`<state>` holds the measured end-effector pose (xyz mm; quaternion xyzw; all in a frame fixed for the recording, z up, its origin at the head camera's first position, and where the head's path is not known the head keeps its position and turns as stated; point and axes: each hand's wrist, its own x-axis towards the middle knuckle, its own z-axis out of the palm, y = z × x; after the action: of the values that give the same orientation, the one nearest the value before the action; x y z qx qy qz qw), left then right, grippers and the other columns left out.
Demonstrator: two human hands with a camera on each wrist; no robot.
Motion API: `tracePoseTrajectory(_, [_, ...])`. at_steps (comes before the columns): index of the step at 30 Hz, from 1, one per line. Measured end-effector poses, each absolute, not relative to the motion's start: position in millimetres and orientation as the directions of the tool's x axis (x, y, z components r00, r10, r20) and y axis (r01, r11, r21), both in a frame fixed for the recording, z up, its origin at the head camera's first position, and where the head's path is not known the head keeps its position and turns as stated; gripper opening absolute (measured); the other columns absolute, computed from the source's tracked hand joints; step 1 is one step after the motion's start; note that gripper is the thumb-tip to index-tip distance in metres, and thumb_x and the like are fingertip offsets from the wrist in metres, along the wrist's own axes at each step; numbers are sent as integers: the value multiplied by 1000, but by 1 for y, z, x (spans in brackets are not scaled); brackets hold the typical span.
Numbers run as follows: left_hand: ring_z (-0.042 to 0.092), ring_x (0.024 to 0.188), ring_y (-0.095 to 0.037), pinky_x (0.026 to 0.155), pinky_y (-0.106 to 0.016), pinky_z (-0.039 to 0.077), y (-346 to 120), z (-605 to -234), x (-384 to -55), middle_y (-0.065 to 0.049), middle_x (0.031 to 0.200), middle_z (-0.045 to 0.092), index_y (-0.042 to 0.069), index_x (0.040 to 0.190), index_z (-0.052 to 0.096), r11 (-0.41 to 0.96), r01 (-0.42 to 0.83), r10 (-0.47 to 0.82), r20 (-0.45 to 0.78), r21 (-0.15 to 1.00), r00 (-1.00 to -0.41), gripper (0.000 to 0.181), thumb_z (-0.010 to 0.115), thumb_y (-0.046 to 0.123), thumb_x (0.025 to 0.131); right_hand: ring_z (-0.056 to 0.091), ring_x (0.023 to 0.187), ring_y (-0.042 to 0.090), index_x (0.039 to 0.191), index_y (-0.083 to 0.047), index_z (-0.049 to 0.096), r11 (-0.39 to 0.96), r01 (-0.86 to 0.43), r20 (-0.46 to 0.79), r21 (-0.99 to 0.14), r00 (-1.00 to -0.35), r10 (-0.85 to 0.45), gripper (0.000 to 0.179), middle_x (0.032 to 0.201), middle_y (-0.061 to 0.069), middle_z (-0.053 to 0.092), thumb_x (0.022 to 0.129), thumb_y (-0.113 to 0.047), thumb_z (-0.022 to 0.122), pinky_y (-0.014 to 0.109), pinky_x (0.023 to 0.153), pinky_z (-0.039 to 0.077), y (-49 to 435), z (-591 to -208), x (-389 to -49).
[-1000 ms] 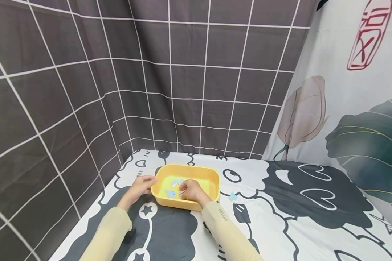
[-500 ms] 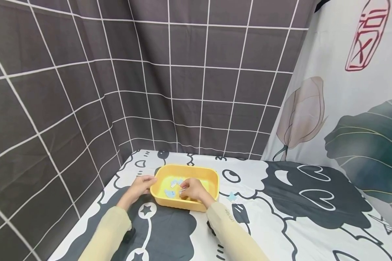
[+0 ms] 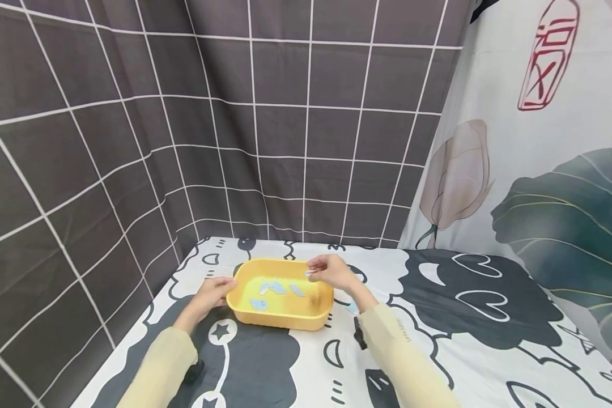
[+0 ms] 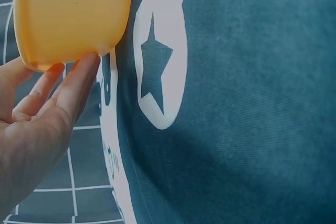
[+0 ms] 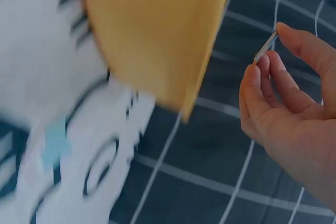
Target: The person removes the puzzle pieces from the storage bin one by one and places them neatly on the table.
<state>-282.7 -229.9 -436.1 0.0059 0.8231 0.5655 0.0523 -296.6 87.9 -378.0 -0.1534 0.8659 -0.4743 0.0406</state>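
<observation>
A yellow plastic bin (image 3: 280, 321) sits on the patterned cloth. My left hand (image 3: 213, 293) grips its left end; in the left wrist view the thumb and fingertips touch the bin wall (image 4: 76, 19). Above the bin's back right rim, my right hand (image 3: 334, 272) pinches a thin flat puzzle piece (image 3: 309, 273) between thumb and fingers. The right wrist view shows that puzzle piece (image 5: 265, 47) nearly edge-on, so its face is hidden. Several light-blue puzzle pieces (image 3: 258, 304) lie flat on the bin floor, mostly toward its left and middle.
A light-blue puzzle piece (image 3: 353, 307) lies on the cloth right of the bin, partly behind my right wrist; it is blurred in the right wrist view. A dark gridded curtain (image 3: 280, 130) hangs behind, with a white printed curtain (image 3: 454, 175) on the right.
My right hand has lifted a puzzle piece out of the bin and moved up and right to the back right rim. The left hand keeps its hold. The view has turned slightly right.
</observation>
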Motion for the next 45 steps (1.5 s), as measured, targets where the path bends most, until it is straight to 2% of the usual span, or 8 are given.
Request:
tracePoseTrajectory(8, [68,90,-13,81,-30,62,-230,-437,-280,-30,119,62,-17,127,51,352,-47,89,-83,935,-993,47,54,21,100,68,96,25,115,9,64,570,-149,64,-808,-984,-166,37,108,23,70,81,-4,71,32,84,60,156,-383,-288])
tracePoseTrajectory(15, [68,91,-13,83,-31,62,-232,-434,-278,-32,121,61,-18,127,51,374,-28,94,-67,927,-993,47,53,22,101,66,91,24,113,12,63,637,-57,11,-769,-997,-76,37,102,21,69,78,-2,69,33,80,58,190,-403,-273])
tracePoseTrajectory(27, [68,94,-15,84,-31,61,-231,-429,-273,-33,125,58,-17,129,50,384,-45,70,-78,922,-995,49,51,24,101,63,80,21,100,10,68,721,44,-41,-691,-999,22,33,89,17,70,68,3,73,36,78,56,197,-434,-270])
tracePoseTrajectory(41, [69,93,-14,82,-30,62,-232,-432,-277,-33,123,60,-19,128,49,353,-33,87,-69,935,-994,48,52,21,101,63,79,21,97,8,66,730,89,-59,-677,-996,66,30,88,16,68,68,4,74,36,77,56,193,-442,-268])
tracePoseTrajectory(45, [69,92,-14,82,-30,62,-232,-433,-277,-33,124,59,-19,128,49,354,-40,85,-74,934,-994,48,52,21,101,64,83,25,98,9,66,724,82,-61,-684,-997,56,33,91,18,69,67,4,75,40,82,56,194,-441,-270])
